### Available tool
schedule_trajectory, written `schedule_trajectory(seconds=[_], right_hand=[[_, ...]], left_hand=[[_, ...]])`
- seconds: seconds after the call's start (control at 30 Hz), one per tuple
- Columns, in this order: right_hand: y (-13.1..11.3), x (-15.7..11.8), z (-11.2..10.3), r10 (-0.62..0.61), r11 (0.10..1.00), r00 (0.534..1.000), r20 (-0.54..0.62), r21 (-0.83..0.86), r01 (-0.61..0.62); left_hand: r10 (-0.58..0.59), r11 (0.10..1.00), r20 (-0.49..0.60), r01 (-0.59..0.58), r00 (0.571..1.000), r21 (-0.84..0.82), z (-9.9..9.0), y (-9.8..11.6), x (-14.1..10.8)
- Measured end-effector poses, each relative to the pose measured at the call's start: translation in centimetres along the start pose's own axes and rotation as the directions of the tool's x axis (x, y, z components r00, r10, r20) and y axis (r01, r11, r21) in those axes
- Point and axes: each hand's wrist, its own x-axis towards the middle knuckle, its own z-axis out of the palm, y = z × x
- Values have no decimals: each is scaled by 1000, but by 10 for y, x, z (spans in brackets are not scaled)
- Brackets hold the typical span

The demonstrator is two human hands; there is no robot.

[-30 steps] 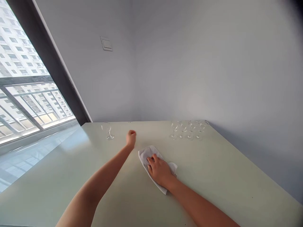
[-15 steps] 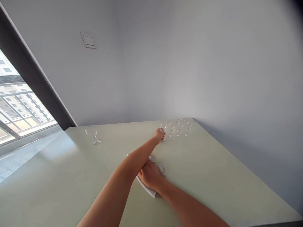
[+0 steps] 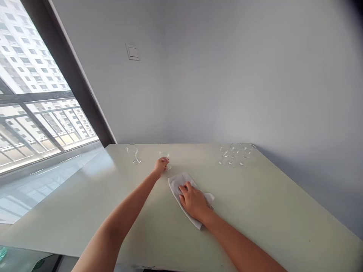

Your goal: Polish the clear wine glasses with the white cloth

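Observation:
At the far side of the table, my left hand is closed around the stem of a clear wine glass, which stands upright at the tabletop. My right hand presses down on a light grey cloth nearer the middle. Its fingers are bent and a little apart on the fabric, and the cloth's right side sticks out folded beside the palm. Another stemmed glass stands alone to the left of my left hand. Three more glasses stand close together at the far right.
The pale, glossy table meets the grey wall at the back and right. A light switch is on the wall. At left, a dark-framed window shows a railing and buildings. A teal object shows at lower left.
My left hand has carried one glass leftward from the row at the right, uncrossing from over my right arm. My right hand stays on the cloth. The view has swung slightly left.

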Motion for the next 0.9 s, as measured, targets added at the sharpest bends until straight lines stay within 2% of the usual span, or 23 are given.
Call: schedule_trajectory(seconds=[0.13,0.23,0.33,0.47,0.53,0.6,0.67,0.73,0.8,0.9], right_hand=[[-1,0,1,10,1000,1000,-1,23,-10],[-1,1,0,26,999,999,19,33,-26],[2,1,-2,34,998,998,49,42,-36],[7,3,-4,22,999,996,82,35,-25],[9,3,-5,31,999,994,102,27,-33],[9,4,-7,47,999,991,122,16,-49],[9,4,-9,73,997,987,142,-2,-73],[10,6,-11,110,994,981,158,-34,-106],[14,8,-16,165,985,970,176,-83,-152],[32,10,-27,285,952,935,213,-173,-251]], left_hand=[[-5,1000,-192,4,981,-8,-76,-10,-1],[-12,1000,-301,6,954,-19,-115,-15,0],[-21,999,-363,9,932,-35,-135,-18,1],[-24,999,-416,2,909,-53,-142,-16,0],[-21,999,-463,-4,886,-52,-143,-15,-6],[-8,999,-540,-16,842,-40,-140,-14,-15],[26,999,-615,-43,788,-12,-129,-12,-27],[83,996,-631,-82,771,31,-109,-9,-40],[144,989,-554,-124,820,74,-80,-4,-49],[197,978,-257,-172,946,116,-24,7,-56]])
